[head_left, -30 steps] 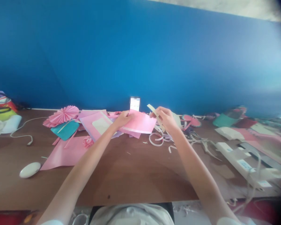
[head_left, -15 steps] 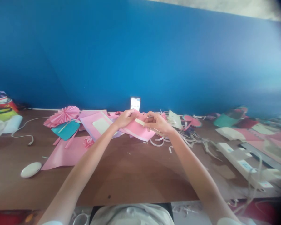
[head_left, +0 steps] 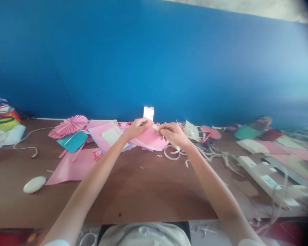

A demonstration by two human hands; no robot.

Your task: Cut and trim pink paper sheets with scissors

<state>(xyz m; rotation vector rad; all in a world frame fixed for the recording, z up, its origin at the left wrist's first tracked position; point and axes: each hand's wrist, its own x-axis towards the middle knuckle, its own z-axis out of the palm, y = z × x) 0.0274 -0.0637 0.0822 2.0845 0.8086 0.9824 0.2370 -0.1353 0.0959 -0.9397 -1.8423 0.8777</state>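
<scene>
Out in front of me, my left hand (head_left: 139,127) is closed on the upper left edge of a sheet of pink paper (head_left: 150,139). The sheet tilts toward me above the back part of the desk. Over its right side, my right hand (head_left: 172,134) has its thumb and fingers pinched on a narrow cream-coloured strip (head_left: 155,127). One short end shows beside the fingertips, and a paler length hangs below the palm. Whether the strip is paper or tape, I cannot tell. My left fingertips are partly hidden behind the sheet.
A lit phone (head_left: 149,112) stands against the blue partition (head_left: 154,61). Pink folded fans (head_left: 73,124) and a teal piece (head_left: 72,140) lie left, above a white mouse (head_left: 34,185). Curled white strips (head_left: 207,152) and a power strip (head_left: 268,181) are to the right.
The cream strip stretched across the pink sheet between both hands before; now only a short end shows at my right fingers. My right hand has turned slightly, while my left stays nearly in place.
</scene>
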